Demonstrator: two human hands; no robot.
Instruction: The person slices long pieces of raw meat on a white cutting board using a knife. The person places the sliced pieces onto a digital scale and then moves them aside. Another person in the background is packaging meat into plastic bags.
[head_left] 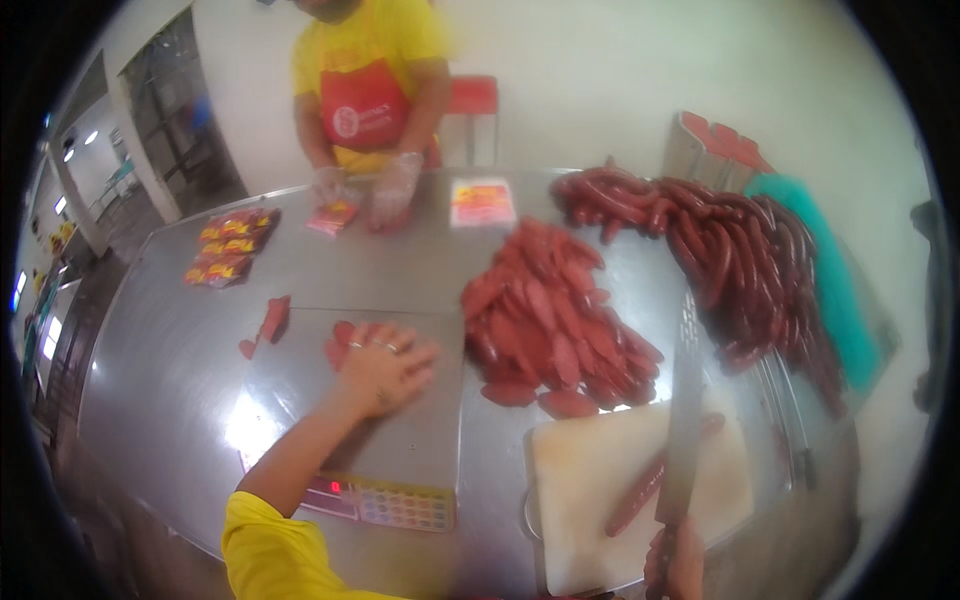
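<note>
My left hand [385, 370] is palm down over the metal platform of a scale [408, 505], its fingers spread. A few red sausage slices [338, 345] lie at its far left edge, partly covered by it. My right hand [676, 565] grips the handle of a large knife [685, 420], whose long blade points away from me over the white cutting board [570, 470]. Beneath the blade a piece of red sausage [638, 497] rests on the board. Beyond the board is a heap of slant-cut sausage slices [545, 320].
Whole sausages [740, 260] are piled at the far right beside a green cloth [830, 280]. Filled packets [230, 245] and loose slices [275, 318] lie left. Across the steel table [150, 340], a co-worker's gloved hands [395, 190] handle a packet near a stack of labels or bags [482, 203].
</note>
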